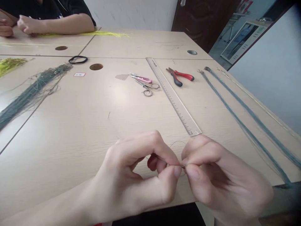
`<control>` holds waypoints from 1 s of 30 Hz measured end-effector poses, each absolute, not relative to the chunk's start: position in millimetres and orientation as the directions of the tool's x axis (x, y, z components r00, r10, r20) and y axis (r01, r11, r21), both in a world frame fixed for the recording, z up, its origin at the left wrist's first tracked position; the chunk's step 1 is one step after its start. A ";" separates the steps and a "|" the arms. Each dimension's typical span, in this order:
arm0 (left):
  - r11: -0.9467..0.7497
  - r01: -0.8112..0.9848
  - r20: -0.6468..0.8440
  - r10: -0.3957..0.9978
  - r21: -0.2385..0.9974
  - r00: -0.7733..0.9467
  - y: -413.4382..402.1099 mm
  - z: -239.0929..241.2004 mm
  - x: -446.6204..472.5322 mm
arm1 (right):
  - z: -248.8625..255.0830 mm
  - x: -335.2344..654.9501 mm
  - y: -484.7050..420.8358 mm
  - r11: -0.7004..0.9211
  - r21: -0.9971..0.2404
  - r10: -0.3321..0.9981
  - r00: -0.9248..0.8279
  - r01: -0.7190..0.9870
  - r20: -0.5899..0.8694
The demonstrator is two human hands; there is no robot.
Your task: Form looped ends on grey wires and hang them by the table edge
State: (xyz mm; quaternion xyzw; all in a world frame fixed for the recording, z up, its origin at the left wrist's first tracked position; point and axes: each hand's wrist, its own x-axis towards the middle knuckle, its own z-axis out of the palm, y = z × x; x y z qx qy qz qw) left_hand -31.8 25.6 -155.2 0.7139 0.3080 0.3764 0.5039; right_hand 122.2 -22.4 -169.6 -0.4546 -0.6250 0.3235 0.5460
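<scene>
My left hand (145, 169) pinches a thin dark thread (178, 142) between thumb and forefinger, close above the table's front edge. Right against it, my right hand (218, 175) is also closed in a pinch on the same thread, fingertips nearly touching the left ones. A loop of the thread curves up behind the fingertips. The spot where the fingers meet is mostly hidden, so any knot or small part there cannot be made out. Just beyond the right hand lies the near end of a clear ruler (174, 97).
Small scissors (147, 88), pink thread snips (143, 78) and red-handled pliers (177, 77) lie mid-table. Blue-grey thread bundles (244, 97) stretch along the right; a thicker bundle (30, 91) lies left. Across the table rest another person's arms (58, 25) near yellow threads (108, 33).
</scene>
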 end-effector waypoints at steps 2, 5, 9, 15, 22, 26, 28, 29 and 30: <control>-0.305 0.057 0.230 0.818 0.951 0.528 25.5 -155.8 -32.1 | -170.6 122.2 -22.0 0.390 -0.895 0.916 0.008 0.214 0.401; -0.305 0.058 0.231 0.820 0.951 0.524 24.5 -156.4 -33.1 | -171.0 122.3 -21.7 0.381 -0.900 0.920 0.012 0.210 0.392; -0.303 0.057 0.229 0.818 0.951 0.528 23.5 -155.9 -33.7 | -169.9 122.5 -22.0 0.375 -0.903 0.922 0.013 0.211 0.386; -0.310 0.053 0.235 0.813 0.949 0.533 23.8 -155.7 -32.1 | -171.4 121.9 -22.0 0.378 -0.899 0.920 0.016 0.219 0.391; -0.252 0.049 0.185 0.816 0.967 0.547 26.3 -156.5 -35.0 | -169.7 121.9 -21.1 0.374 -0.875 0.913 0.047 0.308 0.406; -0.051 0.010 0.038 0.844 0.999 0.535 30.3 -155.1 -36.1 | -174.6 122.9 -18.9 0.370 -0.838 0.901 0.066 0.401 0.429; 0.046 -0.002 -0.037 0.835 0.999 0.548 32.7 -153.7 -35.5 | -178.2 123.5 -17.5 0.407 -0.836 0.887 0.059 0.369 0.458; 0.076 -0.005 -0.060 0.827 0.997 0.560 33.8 -152.9 -35.0 | -179.7 124.1 -17.0 0.430 -0.834 0.878 0.053 0.344 0.475; 0.094 -0.006 -0.074 0.816 0.996 0.574 34.7 -152.2 -34.4 | -180.7 124.8 -16.7 0.454 -0.828 0.868 0.046 0.329 0.495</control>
